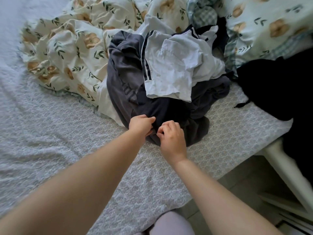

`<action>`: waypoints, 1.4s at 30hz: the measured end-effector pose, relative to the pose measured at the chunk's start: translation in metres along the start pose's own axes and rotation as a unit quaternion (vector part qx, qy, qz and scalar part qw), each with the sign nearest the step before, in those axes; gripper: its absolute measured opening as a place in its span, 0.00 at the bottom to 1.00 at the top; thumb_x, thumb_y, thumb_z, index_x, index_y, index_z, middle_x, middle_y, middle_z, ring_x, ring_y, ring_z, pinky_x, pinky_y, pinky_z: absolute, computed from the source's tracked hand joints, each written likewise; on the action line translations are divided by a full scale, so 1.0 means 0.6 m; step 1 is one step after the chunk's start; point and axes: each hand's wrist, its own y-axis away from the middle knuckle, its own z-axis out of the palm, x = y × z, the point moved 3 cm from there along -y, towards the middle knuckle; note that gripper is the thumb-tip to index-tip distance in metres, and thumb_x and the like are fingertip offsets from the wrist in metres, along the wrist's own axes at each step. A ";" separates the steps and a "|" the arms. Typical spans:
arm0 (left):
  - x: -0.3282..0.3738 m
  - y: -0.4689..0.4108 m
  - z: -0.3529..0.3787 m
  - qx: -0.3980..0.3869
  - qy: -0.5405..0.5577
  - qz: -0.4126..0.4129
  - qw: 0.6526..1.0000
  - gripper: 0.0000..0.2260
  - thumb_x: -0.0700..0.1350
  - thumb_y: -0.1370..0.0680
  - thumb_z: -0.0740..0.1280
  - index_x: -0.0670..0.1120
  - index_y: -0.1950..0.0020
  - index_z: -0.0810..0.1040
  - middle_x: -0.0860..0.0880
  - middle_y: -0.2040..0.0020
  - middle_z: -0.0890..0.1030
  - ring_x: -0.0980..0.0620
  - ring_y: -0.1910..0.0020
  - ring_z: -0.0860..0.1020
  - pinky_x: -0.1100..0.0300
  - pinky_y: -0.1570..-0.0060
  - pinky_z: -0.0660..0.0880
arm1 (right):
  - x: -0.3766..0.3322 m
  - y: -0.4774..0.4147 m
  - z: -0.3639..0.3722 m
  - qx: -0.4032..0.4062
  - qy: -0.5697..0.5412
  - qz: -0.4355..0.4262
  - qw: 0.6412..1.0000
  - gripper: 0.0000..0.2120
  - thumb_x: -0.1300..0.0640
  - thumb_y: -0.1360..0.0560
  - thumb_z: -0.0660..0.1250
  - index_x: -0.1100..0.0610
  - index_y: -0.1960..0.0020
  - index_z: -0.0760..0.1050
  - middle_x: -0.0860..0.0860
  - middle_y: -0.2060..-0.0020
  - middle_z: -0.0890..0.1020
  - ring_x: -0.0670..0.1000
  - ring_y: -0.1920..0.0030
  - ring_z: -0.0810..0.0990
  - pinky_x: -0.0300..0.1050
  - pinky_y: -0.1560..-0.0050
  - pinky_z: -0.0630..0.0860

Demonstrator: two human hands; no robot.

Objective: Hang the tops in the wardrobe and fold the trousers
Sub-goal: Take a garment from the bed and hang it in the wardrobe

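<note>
The left hand (pixel 141 123) and right hand (pixel 171 136) each pinch the dark garment (pixel 128 82) in a narrow grip. Beyond the grip, a white T-shirt (pixel 176 70) tops the heap on the bed (pixel 50 133); nothing looks folded yet.

The only lettering stood on the grey garment (pixel 125 68) at the left of the clothes pile: a large print (pixel 129 92) in a darker tone than the cloth, made of tall, blocky strokes that ran sideways along the fabric. Creases broke it up and its far end went under the edge of the white top (pixel 171 68), so no letter or word could be made out, and no brand could be told from it. The white top bore two dark stripes (pixel 146 65) down its sleeve, but these were plain lines, not writing. Nothing else could be read
</note>
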 end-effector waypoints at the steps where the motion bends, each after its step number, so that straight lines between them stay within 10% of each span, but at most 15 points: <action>1: -0.003 0.006 -0.002 0.006 -0.033 0.012 0.999 0.20 0.40 0.25 0.70 0.45 0.71 0.63 0.47 0.73 0.66 0.50 0.71 0.68 0.55 0.61 0.72 | 0.000 0.011 -0.005 -0.001 0.004 -0.003 1.000 0.02 0.62 0.32 0.68 0.58 0.62 0.75 0.52 0.61 0.78 0.55 0.60 0.77 0.43 0.61 0.67; 6: -0.021 0.045 -0.010 -0.014 -0.091 0.054 0.994 0.15 0.44 0.25 0.70 0.46 0.70 0.69 0.45 0.67 0.74 0.45 0.60 0.77 0.47 0.46 0.78 | 0.019 0.052 -0.028 -0.052 -0.115 0.184 0.975 0.03 0.59 0.25 0.66 0.59 0.55 0.78 0.51 0.55 0.77 0.53 0.51 0.75 0.46 0.51 0.72; 9: -0.025 0.074 -0.020 -0.027 -0.098 0.075 0.992 0.14 0.43 0.25 0.70 0.45 0.69 0.70 0.45 0.65 0.75 0.46 0.59 0.77 0.45 0.43 0.77 | 0.042 0.071 -0.038 -0.045 -0.244 0.420 0.873 0.10 0.53 0.22 0.64 0.58 0.46 0.75 0.49 0.51 0.76 0.51 0.47 0.76 0.42 0.49 0.70; 14: -0.050 0.116 -0.041 -0.043 -0.129 0.063 0.989 0.14 0.42 0.24 0.69 0.45 0.67 0.68 0.44 0.64 0.72 0.48 0.61 0.73 0.47 0.45 0.76 | 0.051 0.076 -0.023 -0.067 -0.337 0.551 0.761 0.23 0.44 0.26 0.67 0.57 0.38 0.73 0.53 0.45 0.79 0.56 0.44 0.78 0.53 0.41 0.75; 17: -0.076 0.137 -0.040 -0.075 -0.146 0.016 0.986 0.07 0.41 0.23 0.68 0.42 0.60 0.74 0.44 0.62 0.74 0.49 0.64 0.74 0.53 0.52 0.77 | 0.033 0.070 -0.015 -0.081 -0.463 0.595 0.652 0.19 0.47 0.27 0.70 0.59 0.44 0.75 0.55 0.49 0.81 0.55 0.51 0.80 0.47 0.56 0.77; 20: -0.082 0.157 -0.041 -0.115 -0.138 -0.017 0.984 0.03 0.40 0.22 0.67 0.41 0.52 0.75 0.44 0.56 0.76 0.52 0.63 0.74 0.62 0.60 0.76 | 0.031 0.040 -0.014 -0.071 -0.453 0.576 0.677 0.18 0.58 0.28 0.71 0.62 0.40 0.76 0.55 0.46 0.80 0.55 0.51 0.79 0.44 0.62 0.75; 23: -0.074 0.169 -0.051 -0.117 -0.100 -0.025 0.988 0.04 0.40 0.22 0.67 0.40 0.50 0.75 0.46 0.58 0.77 0.54 0.62 0.76 0.65 0.64 0.73 | 0.017 0.008 -0.039 -0.083 -0.324 0.508 0.794 0.12 0.60 0.26 0.68 0.64 0.44 0.77 0.55 0.52 0.80 0.57 0.48 0.78 0.48 0.50 0.74; 28: -0.013 0.177 -0.067 0.073 -0.192 0.187 0.961 0.16 0.54 0.25 0.69 0.48 0.42 0.71 0.52 0.48 0.76 0.54 0.52 0.75 0.61 0.57 0.70 | -0.004 -0.026 -0.111 -0.054 -0.181 0.374 0.908 0.16 0.57 0.24 0.64 0.57 0.37 0.76 0.53 0.39 0.78 0.54 0.39 0.75 0.41 0.42 0.69; 31: 0.035 0.169 -0.050 0.062 -0.182 0.232 0.954 0.20 0.56 0.22 0.63 0.50 0.33 0.68 0.51 0.39 0.75 0.51 0.43 0.74 0.60 0.50 0.68 | -0.002 -0.021 -0.129 -0.058 -0.160 0.345 0.923 0.18 0.56 0.23 0.65 0.56 0.34 0.74 0.53 0.37 0.76 0.54 0.36 0.73 0.40 0.39 0.67; 35: 0.043 0.123 -0.002 -0.020 -0.018 0.078 0.997 0.24 0.55 0.20 0.60 0.51 0.26 0.62 0.50 0.43 0.76 0.47 0.45 0.75 0.56 0.43 0.72 | 0.006 0.006 -0.130 -0.064 -0.171 0.341 0.922 0.18 0.56 0.24 0.66 0.57 0.35 0.74 0.53 0.38 0.77 0.53 0.36 0.73 0.42 0.37 0.67; 42: 0.018 0.089 0.034 0.022 -0.017 0.064 0.998 0.18 0.43 0.24 0.69 0.49 0.34 0.75 0.45 0.40 0.78 0.45 0.43 0.78 0.55 0.45 0.74 | 0.041 0.044 -0.105 -0.122 -0.146 0.382 0.904 0.17 0.55 0.23 0.65 0.57 0.35 0.74 0.53 0.38 0.77 0.53 0.38 0.74 0.43 0.40 0.69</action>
